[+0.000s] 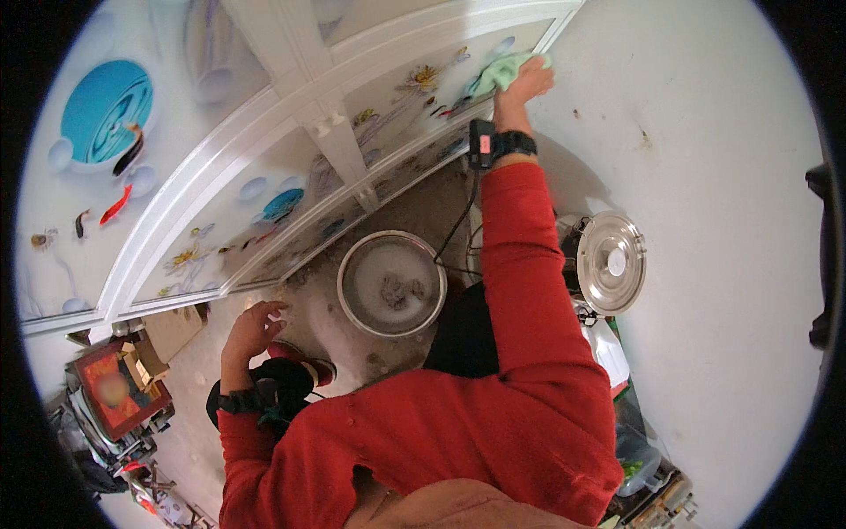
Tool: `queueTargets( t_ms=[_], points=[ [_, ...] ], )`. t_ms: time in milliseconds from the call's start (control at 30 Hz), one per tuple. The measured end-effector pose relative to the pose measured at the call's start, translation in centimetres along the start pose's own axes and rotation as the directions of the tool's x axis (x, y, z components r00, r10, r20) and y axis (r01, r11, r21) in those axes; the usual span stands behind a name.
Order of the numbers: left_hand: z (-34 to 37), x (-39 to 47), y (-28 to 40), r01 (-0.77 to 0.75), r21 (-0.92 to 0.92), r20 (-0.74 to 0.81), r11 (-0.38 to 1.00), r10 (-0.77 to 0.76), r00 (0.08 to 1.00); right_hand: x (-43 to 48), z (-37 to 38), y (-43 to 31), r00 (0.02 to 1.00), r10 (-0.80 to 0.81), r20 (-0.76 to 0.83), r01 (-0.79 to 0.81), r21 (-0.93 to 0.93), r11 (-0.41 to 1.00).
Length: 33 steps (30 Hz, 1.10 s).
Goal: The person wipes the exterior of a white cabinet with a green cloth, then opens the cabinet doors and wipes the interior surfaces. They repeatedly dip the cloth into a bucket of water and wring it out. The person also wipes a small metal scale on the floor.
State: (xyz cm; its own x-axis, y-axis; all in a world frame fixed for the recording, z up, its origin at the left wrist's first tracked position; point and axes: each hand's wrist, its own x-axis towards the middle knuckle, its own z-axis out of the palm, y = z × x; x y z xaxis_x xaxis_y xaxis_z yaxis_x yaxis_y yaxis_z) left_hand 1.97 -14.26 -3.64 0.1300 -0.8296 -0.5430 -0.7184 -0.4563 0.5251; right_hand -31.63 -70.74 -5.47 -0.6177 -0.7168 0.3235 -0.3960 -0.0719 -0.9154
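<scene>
My right hand (525,82) holds a light green cloth (500,74) against the printed panel (410,82), close to the white frame (552,40) where it meets the wall. The panel bears pictures of fish, flowers and pebbles. A black device is strapped to my right wrist, with a cable running down from it. Low on the left, my left hand (250,336) hangs in the air above my knee, its fingers apart and nothing in them. On the floor between the hands stands a round metal basin (392,283) of cloudy, sudsy water.
At my right by the wall (714,264) is a metal pot with its round lid (611,263) tilted up. A clear plastic container (638,456) sits lower right. On the left, a red box (122,387) and a small open carton (142,365) lie among piled items.
</scene>
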Motion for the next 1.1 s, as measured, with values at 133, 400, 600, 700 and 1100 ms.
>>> queueTargets(
  t_ms=[133,400,600,700,1100],
  points=[
    [0.6,0.7,-0.3,0.036,-0.032,0.055,0.999,-0.034,0.998,-3.7,1.6,7.9,0.979,0.165,0.122,-0.16,-0.055,0.986],
    [1.2,0.9,-0.2,0.014,-0.032,0.052,0.999,-0.013,0.999,-10.9,1.2,5.6,0.996,0.068,-0.063,-0.069,-0.012,0.998],
    [1.0,-1.1,-0.4,0.0,-0.063,-0.015,0.998,-0.001,1.0,-7.7,0.0,0.3,0.985,0.125,0.119,-0.166,0.463,0.871],
    [0.6,-1.3,-1.2,0.08,-0.015,0.021,0.997,-0.08,0.997,-6.1,0.4,0.6,1.0,0.019,0.024,-0.027,0.385,0.923],
    [1.2,-0.2,0.3,-0.038,0.012,0.05,0.999,0.038,0.998,-20.2,-1.2,1.7,0.937,0.261,0.231,-0.311,0.217,0.925]
  ],
)
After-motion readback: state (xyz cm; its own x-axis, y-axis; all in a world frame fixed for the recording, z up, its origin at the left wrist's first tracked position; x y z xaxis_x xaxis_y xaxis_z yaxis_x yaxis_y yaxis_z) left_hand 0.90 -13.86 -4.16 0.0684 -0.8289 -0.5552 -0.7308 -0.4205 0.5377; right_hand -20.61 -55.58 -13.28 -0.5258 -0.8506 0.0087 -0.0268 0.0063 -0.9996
